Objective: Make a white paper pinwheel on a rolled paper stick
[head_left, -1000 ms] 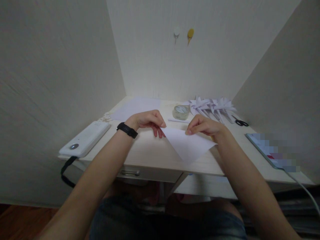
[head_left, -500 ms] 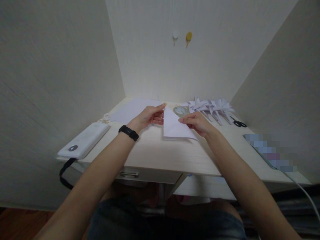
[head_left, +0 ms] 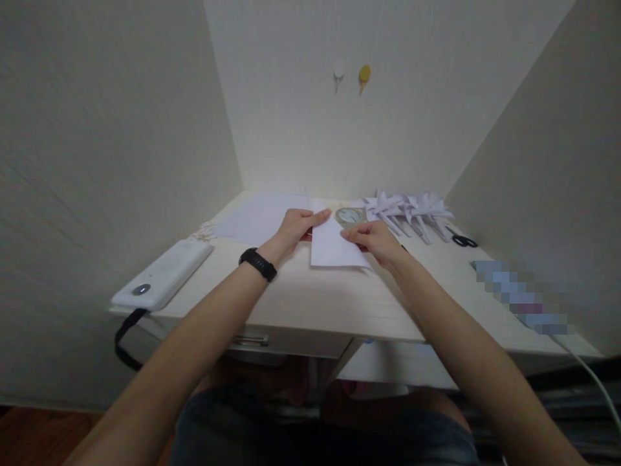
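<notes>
Both hands pinch one sheet, near side of the tape

I have the sheet (head_left: 330, 249) on the near side of the tape (head_left: 352, 215), above the desk (head_left: 291, 301); I can't tell whether its lower edge touches the wood. Its slanted upper right edge runs just in front of the tape.

My left hand (head_left: 298, 226) is left of the tape, roughly in line with its forearm, which angles up and inward from the lower left. The thumb lies straight across the sheet's upper corner, pointing at the tape; the fingers are mostly hidden, tucked behind the paper. The grip is narrow, with only the sheet in it. A black watch (head_left: 259, 264) circles that wrist.

My right hand (head_left: 373, 239) sits just to the near right of the tape, back of the hand up, turned leftward. Thumb and index finger close in a tight pinch on the slanted edge. That forearm comes in from the lower right, so both arms converge below the tape.

Right of the tape lie the paper pinwheels (head_left: 410, 207), then the scissors (head_left: 464, 241) farther right.
</notes>
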`<state>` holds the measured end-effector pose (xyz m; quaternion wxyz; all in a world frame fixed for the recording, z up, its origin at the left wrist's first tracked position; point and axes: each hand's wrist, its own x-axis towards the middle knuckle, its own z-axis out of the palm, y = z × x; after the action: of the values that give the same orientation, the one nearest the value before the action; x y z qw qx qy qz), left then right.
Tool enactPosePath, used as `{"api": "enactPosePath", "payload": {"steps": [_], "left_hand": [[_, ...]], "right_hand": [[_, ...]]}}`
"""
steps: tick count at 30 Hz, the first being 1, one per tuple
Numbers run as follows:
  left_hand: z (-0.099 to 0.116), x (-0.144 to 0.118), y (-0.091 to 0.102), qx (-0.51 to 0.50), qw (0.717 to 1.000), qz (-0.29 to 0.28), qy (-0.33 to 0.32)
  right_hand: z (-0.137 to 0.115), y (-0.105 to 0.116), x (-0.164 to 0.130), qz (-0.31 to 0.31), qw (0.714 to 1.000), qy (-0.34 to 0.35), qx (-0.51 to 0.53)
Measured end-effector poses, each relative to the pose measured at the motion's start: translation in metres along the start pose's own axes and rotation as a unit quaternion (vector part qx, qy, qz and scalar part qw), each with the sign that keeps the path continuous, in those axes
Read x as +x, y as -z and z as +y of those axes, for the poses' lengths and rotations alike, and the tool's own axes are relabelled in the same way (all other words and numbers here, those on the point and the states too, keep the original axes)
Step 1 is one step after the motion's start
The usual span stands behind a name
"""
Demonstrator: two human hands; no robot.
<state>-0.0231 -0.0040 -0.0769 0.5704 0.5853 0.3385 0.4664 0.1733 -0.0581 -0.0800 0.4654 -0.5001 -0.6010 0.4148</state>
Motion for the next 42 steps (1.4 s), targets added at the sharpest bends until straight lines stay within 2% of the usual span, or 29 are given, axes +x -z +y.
{"api": "enactPosePath", "payload": {"steps": [3, 9, 17, 24, 32, 37, 42], "left_hand": [[-0.005, -0.002, -0.003, 0.037, 0.998, -0.042, 0.016], [-0.011, 0.0, -0.004, 0.074, 0.997, -0.02, -0.007], [-0.008, -0.003, -0.004, 0.063, 0.998, -0.023, -0.015], [-0.008, -0.001, -0.001, 0.07, 0.997, -0.02, -0.024], [-0.006, -0.002, -0.002, 0.042, 0.999, -0.012, 0.009], [-0.002, -0.003, -0.002, 0.03, 0.999, -0.003, 0.017], [0.002, -0.005, -0.003, 0.0, 0.999, -0.022, 0.034]], "right_hand": [[0.002, -0.002, 0.001, 0.017, 1.0, 0.01, 0.015], [0.002, -0.004, 0.002, 0.044, 0.998, -0.028, 0.047], [0.004, -0.003, 0.003, 0.055, 0.995, -0.041, 0.076], [0.006, -0.004, 0.004, 0.062, 0.996, -0.037, 0.052], [0.005, -0.01, 0.0, 0.051, 0.994, -0.05, 0.078], [0.003, -0.015, -0.003, 0.071, 0.992, -0.063, 0.083], [0.006, -0.017, -0.003, 0.045, 0.994, -0.052, 0.08]]}}
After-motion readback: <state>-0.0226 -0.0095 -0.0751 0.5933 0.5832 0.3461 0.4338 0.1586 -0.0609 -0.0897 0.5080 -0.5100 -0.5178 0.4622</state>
